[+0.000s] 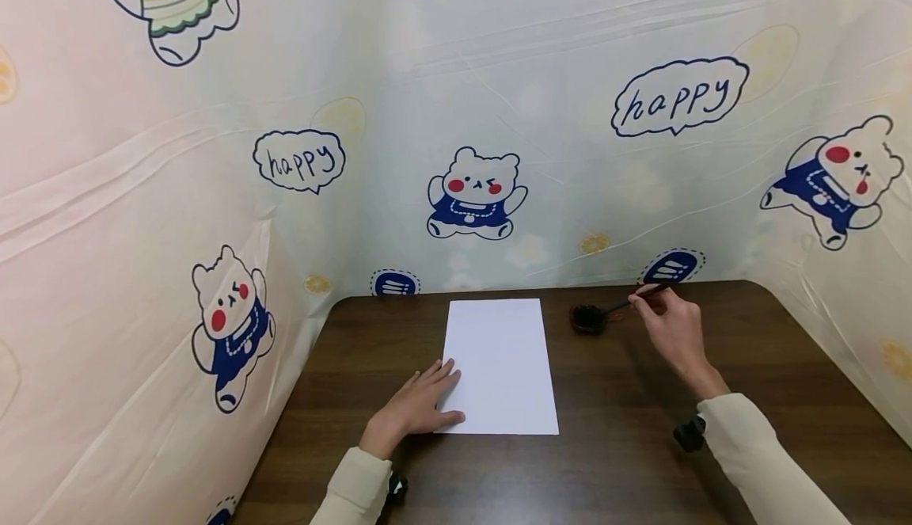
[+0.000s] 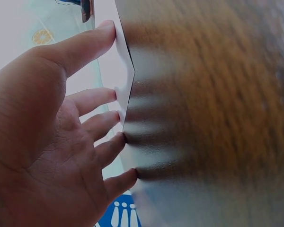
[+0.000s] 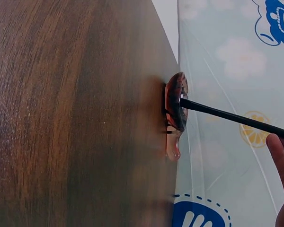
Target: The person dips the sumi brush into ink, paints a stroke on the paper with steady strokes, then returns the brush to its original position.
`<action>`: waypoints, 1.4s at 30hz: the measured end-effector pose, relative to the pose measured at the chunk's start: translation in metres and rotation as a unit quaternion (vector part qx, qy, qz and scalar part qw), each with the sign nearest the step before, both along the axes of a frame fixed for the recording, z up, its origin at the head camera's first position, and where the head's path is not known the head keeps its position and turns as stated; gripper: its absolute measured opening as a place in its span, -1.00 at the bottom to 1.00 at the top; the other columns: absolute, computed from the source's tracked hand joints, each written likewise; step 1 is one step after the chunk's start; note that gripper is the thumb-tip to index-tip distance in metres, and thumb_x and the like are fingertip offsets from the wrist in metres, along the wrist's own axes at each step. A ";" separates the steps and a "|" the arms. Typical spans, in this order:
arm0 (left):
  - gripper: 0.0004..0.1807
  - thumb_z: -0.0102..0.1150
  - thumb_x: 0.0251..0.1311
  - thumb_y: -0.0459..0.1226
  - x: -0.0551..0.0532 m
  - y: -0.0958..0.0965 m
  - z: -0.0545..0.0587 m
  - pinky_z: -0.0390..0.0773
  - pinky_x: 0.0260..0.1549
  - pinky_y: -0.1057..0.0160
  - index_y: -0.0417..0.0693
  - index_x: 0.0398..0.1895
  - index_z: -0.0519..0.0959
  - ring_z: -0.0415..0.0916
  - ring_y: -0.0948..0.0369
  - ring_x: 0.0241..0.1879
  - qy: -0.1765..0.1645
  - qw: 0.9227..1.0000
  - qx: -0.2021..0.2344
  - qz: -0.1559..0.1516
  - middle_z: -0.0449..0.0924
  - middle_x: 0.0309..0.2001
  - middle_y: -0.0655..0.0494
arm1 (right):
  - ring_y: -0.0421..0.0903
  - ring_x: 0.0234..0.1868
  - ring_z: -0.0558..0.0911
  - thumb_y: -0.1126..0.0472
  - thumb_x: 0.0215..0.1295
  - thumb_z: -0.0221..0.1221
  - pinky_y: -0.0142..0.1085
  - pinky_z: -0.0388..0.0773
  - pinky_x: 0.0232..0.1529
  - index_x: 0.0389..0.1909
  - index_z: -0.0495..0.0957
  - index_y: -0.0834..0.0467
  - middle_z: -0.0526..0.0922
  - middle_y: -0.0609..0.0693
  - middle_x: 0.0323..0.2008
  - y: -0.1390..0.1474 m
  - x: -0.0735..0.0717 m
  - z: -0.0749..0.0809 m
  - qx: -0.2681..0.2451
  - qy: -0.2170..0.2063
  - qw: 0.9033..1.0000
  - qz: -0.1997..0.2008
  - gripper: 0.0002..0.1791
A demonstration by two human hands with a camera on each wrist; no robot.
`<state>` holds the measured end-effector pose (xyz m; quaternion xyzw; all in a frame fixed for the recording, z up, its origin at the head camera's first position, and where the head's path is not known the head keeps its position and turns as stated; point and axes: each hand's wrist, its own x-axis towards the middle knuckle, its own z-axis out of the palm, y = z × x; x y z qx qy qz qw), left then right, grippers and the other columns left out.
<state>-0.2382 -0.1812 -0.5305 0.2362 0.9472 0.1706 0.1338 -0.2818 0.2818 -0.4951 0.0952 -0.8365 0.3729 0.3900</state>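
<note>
Black stick [image 3: 232,117] in right fingers [image 3: 280,153], paper [image 1: 499,367] under left fingers [image 2: 92,100]

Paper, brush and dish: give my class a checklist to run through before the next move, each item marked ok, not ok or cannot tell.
1. Paper blank where visible: ok.
2. Left hand on the paper's left edge: ok.
3. Right hand gripping the brush: ok.
4. Dish apart from the paper, to its right: ok.
5. Brush over the paper: not ok; its lower end is at the dish.
6. Tip wet: cannot tell; hidden.
</note>
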 end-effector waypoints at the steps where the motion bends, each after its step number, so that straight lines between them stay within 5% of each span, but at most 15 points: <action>1: -0.09 0.34 0.35 0.14 0.000 0.000 0.000 0.02 0.63 -0.35 -0.06 0.65 0.30 -0.06 -0.12 0.73 0.000 1.000 0.000 0.000 0.09 0.72 -0.05 | -0.83 -0.33 0.45 0.35 0.35 0.42 -0.76 0.40 -0.36 -0.19 0.74 0.25 0.83 0.14 -0.38 0.000 0.000 0.000 0.001 -0.002 1.000 0.000 -0.92; 12: -0.09 0.33 0.36 0.14 0.000 -0.001 -0.001 0.02 0.63 -0.36 -0.07 0.65 0.29 -0.06 -0.13 0.73 0.001 1.000 0.004 -0.003 0.08 0.72 -0.06 | -0.82 -0.32 0.46 0.31 0.38 0.40 -0.80 0.42 -0.32 -0.18 0.74 0.24 0.82 0.16 -0.35 -0.001 0.002 0.003 0.005 -0.019 1.000 0.000 -0.92; 30: -0.08 0.33 0.36 0.14 -0.001 -0.001 0.001 0.00 0.63 -0.37 -0.07 0.66 0.28 -0.08 -0.13 0.73 -0.003 1.000 0.008 -0.001 0.06 0.72 -0.07 | -0.82 -0.31 0.48 0.36 0.36 0.41 -0.84 0.39 -0.26 -0.19 0.74 0.29 0.82 0.18 -0.38 -0.002 0.006 0.018 0.007 0.017 1.000 0.002 -0.91; 42: -0.08 0.31 0.37 0.15 -0.001 -0.001 -0.001 -0.03 0.64 -0.35 -0.04 0.66 0.27 -0.09 -0.11 0.74 -0.008 1.000 0.006 0.002 0.05 0.73 -0.04 | -0.84 -0.33 0.45 0.33 0.38 0.40 -0.81 0.40 -0.31 -0.16 0.74 0.26 0.83 0.20 -0.36 -0.003 0.008 0.010 -0.015 -0.005 1.000 -0.013 -0.90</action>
